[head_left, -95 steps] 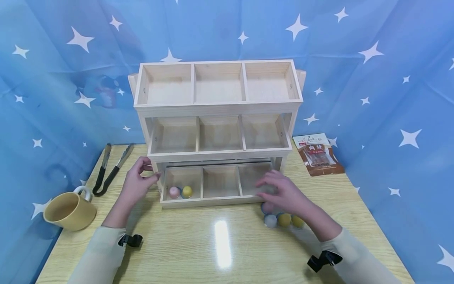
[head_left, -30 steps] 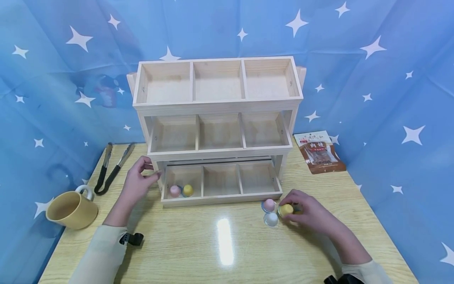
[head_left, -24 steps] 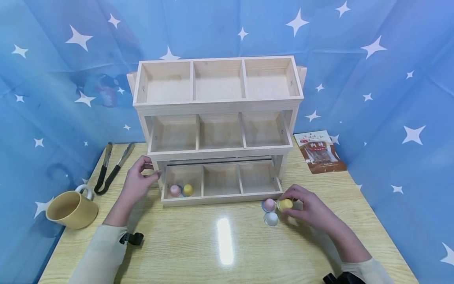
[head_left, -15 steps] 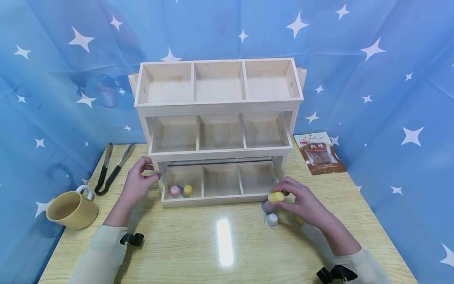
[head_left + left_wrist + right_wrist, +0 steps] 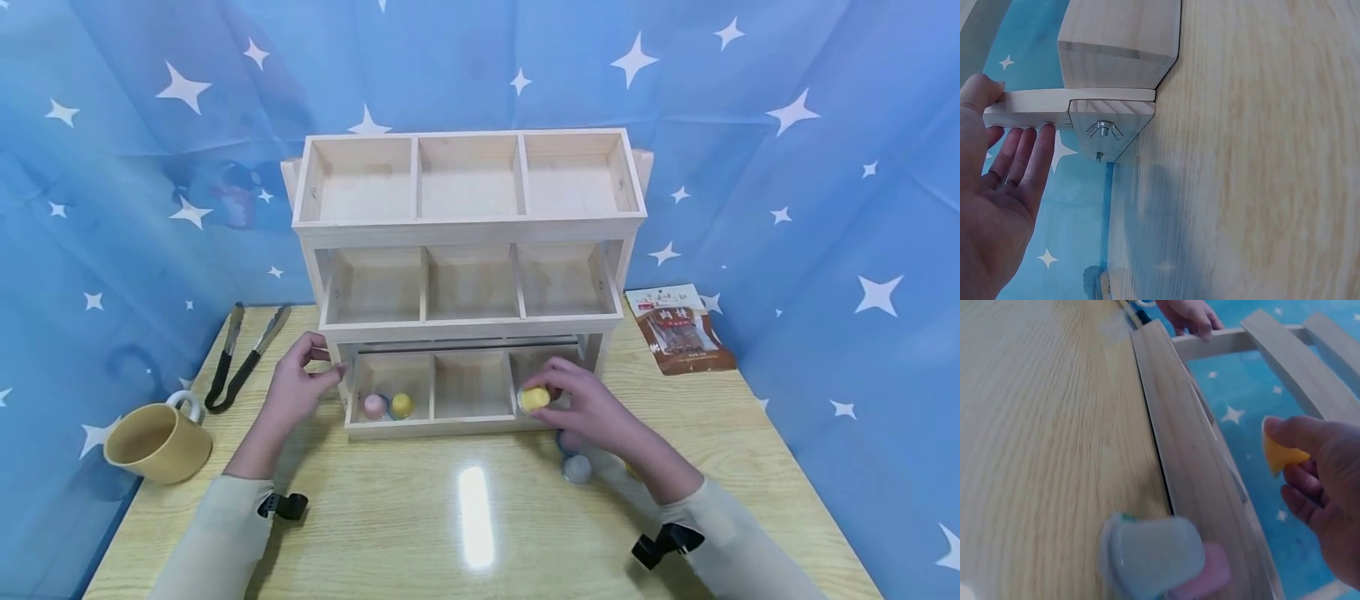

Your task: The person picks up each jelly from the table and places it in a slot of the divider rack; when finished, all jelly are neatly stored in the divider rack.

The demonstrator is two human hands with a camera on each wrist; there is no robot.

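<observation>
My right hand (image 5: 592,408) pinches a small yellow jelly cup (image 5: 534,399) between thumb and fingers, over the right compartment of the bottom tray of a three-tier wooden rack (image 5: 472,330). In the right wrist view this yellow cup (image 5: 1280,453) shows its pale rim. My left hand (image 5: 294,387) grips the rack's side; in the left wrist view its thumb and fingers lie on opposite sides of the wooden upright (image 5: 1029,109). Pink (image 5: 374,407) and yellow jelly cups (image 5: 402,406) sit in the bottom-left compartment. White (image 5: 577,469) and pink jelly cups (image 5: 1210,575) stand before the rack.
Another yellow cup (image 5: 633,472) is mostly hidden by my right forearm. At the left are a yellow mug (image 5: 157,442) and black-handled tongs (image 5: 242,375). A brown food packet (image 5: 681,331) lies right of the rack. A starry blue curtain (image 5: 450,67) surrounds the table.
My right hand has picked up a yellow jelly cup from the group on the table and carried it left to the bottom tray. My left hand has kept its place on the rack.
</observation>
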